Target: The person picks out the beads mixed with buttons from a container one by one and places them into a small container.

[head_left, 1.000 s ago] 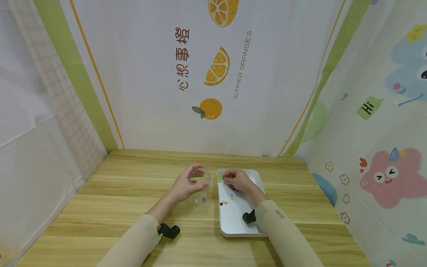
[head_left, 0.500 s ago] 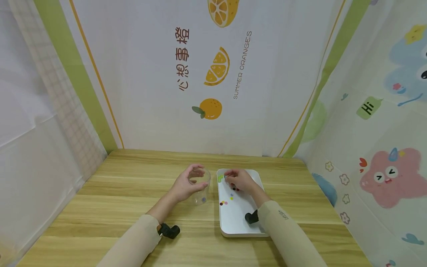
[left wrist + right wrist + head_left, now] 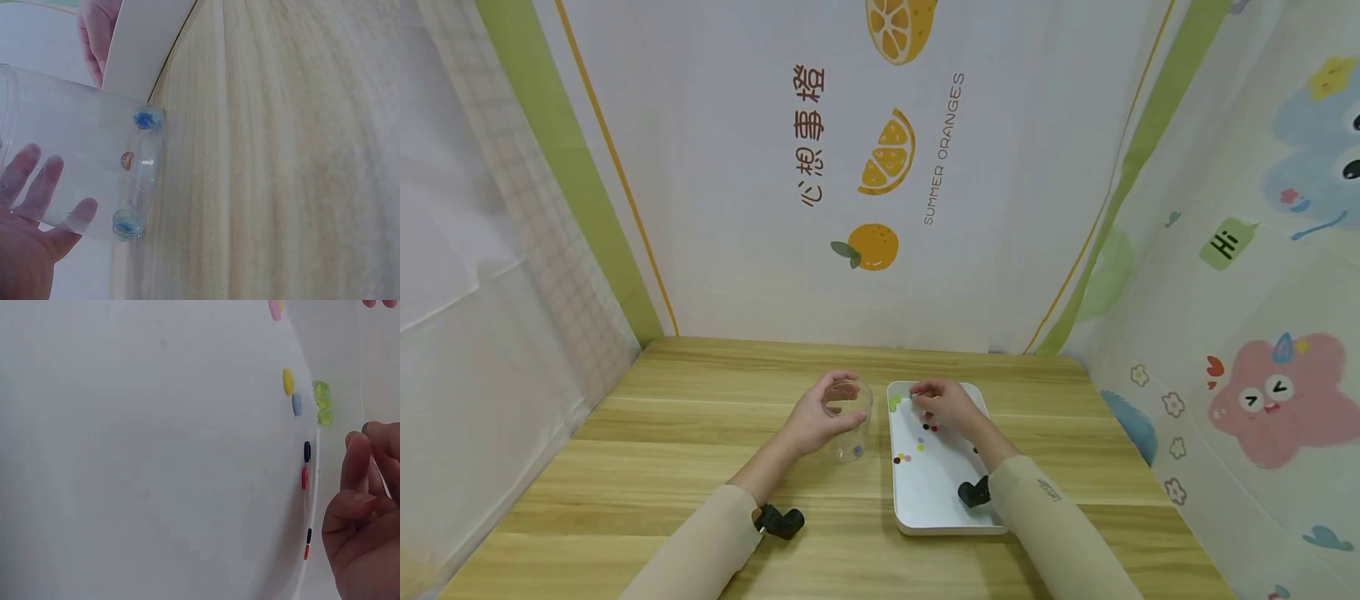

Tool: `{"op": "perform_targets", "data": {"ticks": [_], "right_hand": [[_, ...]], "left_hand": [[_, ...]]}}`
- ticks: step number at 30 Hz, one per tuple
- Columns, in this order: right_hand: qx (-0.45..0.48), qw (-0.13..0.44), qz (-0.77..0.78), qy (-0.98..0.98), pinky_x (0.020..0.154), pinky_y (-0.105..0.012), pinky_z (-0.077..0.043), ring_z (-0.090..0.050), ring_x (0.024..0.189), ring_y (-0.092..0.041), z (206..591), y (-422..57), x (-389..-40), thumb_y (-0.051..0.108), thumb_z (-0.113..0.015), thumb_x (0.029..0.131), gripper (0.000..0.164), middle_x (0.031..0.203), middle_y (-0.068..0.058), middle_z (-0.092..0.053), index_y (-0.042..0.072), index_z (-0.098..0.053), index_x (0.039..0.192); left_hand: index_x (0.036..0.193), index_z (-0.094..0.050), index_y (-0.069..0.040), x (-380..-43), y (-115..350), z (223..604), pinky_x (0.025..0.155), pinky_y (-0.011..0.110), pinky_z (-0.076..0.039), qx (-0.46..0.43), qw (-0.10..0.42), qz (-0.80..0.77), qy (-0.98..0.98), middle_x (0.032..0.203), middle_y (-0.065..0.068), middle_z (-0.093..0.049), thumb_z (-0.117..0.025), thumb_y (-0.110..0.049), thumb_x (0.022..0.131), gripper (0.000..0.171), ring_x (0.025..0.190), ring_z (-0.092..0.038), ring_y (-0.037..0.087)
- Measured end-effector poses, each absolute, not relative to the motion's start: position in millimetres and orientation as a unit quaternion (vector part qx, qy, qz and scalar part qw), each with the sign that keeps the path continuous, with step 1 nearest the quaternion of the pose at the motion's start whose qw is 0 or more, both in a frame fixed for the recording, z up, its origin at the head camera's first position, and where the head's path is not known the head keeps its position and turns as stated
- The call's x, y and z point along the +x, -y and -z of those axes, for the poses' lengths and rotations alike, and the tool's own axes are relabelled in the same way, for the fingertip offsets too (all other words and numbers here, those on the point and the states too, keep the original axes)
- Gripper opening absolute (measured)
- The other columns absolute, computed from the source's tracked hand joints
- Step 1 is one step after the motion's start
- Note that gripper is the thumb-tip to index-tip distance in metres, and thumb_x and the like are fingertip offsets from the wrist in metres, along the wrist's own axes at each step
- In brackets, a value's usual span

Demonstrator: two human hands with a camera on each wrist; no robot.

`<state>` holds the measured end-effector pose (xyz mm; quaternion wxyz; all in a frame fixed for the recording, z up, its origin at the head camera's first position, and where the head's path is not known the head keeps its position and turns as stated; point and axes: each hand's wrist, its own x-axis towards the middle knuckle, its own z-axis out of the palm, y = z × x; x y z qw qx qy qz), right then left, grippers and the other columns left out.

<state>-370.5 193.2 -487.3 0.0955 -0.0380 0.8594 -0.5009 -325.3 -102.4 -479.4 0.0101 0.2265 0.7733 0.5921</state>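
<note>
My left hand [image 3: 823, 417] grips a clear plastic cup [image 3: 852, 433] round its side, thumb on the near side and fingers on the far side. The cup stands upright on the table. At its bottom lie a blue-swirled marble [image 3: 147, 117], a paler blue one [image 3: 126, 224] and a small orange-red piece [image 3: 127, 160]. Over the far end of a white tray [image 3: 925, 500], my right hand [image 3: 951, 408] pinches a small grey marble [image 3: 366, 427] between finger and thumb, mostly covered by the fingertips. Green marbles [image 3: 322, 394] sit in the tray's far left corner, left of that hand.
Small flat coloured discs lie scattered in the tray: a yellow one [image 3: 287, 382], a light blue one [image 3: 297, 404], a red one [image 3: 304, 478] and several others. The tray's raised rim [image 3: 891, 467] stands just right of the cup. A wooden table [image 3: 700, 433] carries everything, with curtains behind.
My right hand has drawn slightly right, away from the green marbles, with the small marble between its fingertips. The left hand and the cup have stayed in place.
</note>
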Motion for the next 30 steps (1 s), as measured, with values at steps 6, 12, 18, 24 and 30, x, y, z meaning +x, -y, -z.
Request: {"op": "perform_targets", "data": {"ticks": [6, 12, 18, 24, 30], "right_hand": [[-0.040, 0.085, 0.503, -0.859, 0.067, -0.027, -0.053, -0.066, 0.081, -0.019, 485.9, -199.8, -371.7, 0.021, -0.073, 0.107, 0.020, 0.107, -0.006, -0.072, 0.014, -0.076, 0.125], [-0.038, 0.071, 0.519, -0.851, 0.067, -0.025, -0.048, -0.067, 0.080, -0.018, 482.2, -203.3, -371.5, 0.022, -0.074, 0.106, 0.022, 0.109, -0.007, -0.073, 0.014, -0.077, 0.126], [-0.047, 0.059, 0.527, -0.847, 0.070, -0.028, -0.049, -0.067, 0.081, -0.018, 478.3, -207.9, -368.0, 0.024, -0.073, 0.107, 0.026, 0.116, -0.012, -0.074, 0.013, -0.075, 0.130], [-0.055, 0.044, 0.543, -0.837, 0.067, -0.026, -0.048, -0.066, 0.081, -0.018, 474.7, -210.4, -362.9, 0.023, -0.072, 0.107, 0.032, 0.122, -0.018, -0.072, 0.008, -0.072, 0.135], [-0.056, 0.032, 0.571, -0.819, 0.062, -0.022, -0.045, -0.063, 0.078, -0.017, 471.8, -209.1, -357.6, 0.022, -0.073, 0.107, 0.032, 0.118, -0.016, -0.070, 0.006, -0.072, 0.135]], "left_hand": [[0.155, -0.049, -0.003, -324.5, 102.8, 479.7, 0.116, 0.064, -0.051, 0.226, 0.011, -0.593, -0.773, 0.152, 0.030, -0.059, -0.082, -0.018, 0.098, 0.068, 0.142, -0.059, 0.045], [0.155, -0.049, -0.003, -325.1, 103.2, 480.5, 0.117, 0.064, -0.050, 0.227, 0.012, -0.595, -0.771, 0.152, 0.030, -0.058, -0.082, -0.019, 0.098, 0.068, 0.143, -0.059, 0.045], [0.154, -0.050, -0.007, -324.6, 102.1, 480.1, 0.116, 0.064, -0.051, 0.226, 0.012, -0.595, -0.771, 0.152, 0.028, -0.060, -0.083, -0.018, 0.097, 0.067, 0.143, -0.059, 0.045], [0.152, -0.053, -0.013, -324.1, 101.9, 479.3, 0.116, 0.063, -0.051, 0.225, 0.009, -0.594, -0.772, 0.151, 0.025, -0.061, -0.084, -0.018, 0.097, 0.063, 0.142, -0.060, 0.043], [0.151, -0.053, -0.013, -325.4, 101.7, 480.2, 0.116, 0.062, -0.052, 0.224, 0.008, -0.593, -0.773, 0.151, 0.024, -0.062, -0.084, -0.017, 0.097, 0.063, 0.141, -0.061, 0.042]]}}
